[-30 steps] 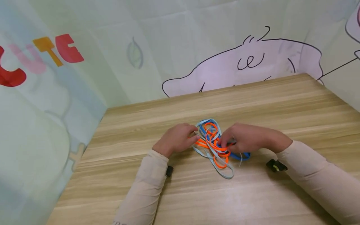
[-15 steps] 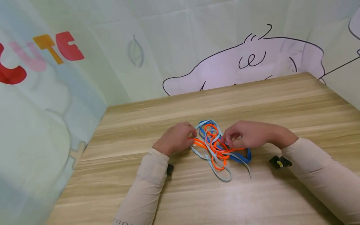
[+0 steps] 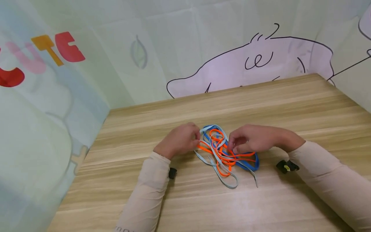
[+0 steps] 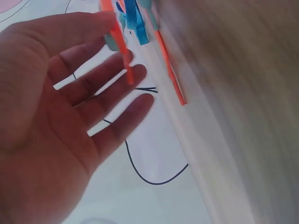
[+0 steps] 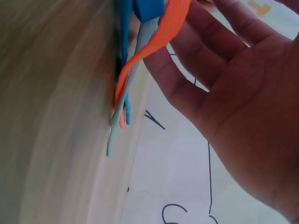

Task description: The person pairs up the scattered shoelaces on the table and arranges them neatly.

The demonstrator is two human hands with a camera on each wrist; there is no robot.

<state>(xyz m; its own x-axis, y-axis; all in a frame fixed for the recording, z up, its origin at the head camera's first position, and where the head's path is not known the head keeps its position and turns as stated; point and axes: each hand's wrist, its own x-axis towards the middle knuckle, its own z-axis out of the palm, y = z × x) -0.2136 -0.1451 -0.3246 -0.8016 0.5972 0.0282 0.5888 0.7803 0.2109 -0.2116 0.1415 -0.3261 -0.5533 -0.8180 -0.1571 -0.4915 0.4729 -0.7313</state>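
Note:
A loose tangle of flat shoelaces lies mid-table, with orange, blue and pale blue strands crossing. In the head view my left hand (image 3: 180,139) is at its left side; thumb and forefinger pinch the orange shoelace (image 4: 125,51), its end dangling past the other, spread fingers. My right hand (image 3: 251,138) reaches in from the right, fingers bent, thumb and forefinger tips together at an orange strand (image 5: 161,35) near the middle. The blue shoelace (image 3: 250,166) loops out below that hand. One pale blue shoelace (image 3: 232,186) bows toward the front. The right thumb is out of the wrist view.
The wood-grain table (image 3: 139,193) reaches back to a printed cloth backdrop (image 3: 139,80), which also covers the left side. Both forearms, in beige sleeves (image 3: 145,190), come in from the front with small dark devices at the wrists.
My right hand has released a pale blue lace end, which now lies farther forward, and shifted slightly right. Orange strands have spread rightward below it. My left hand has closed on the orange lace.

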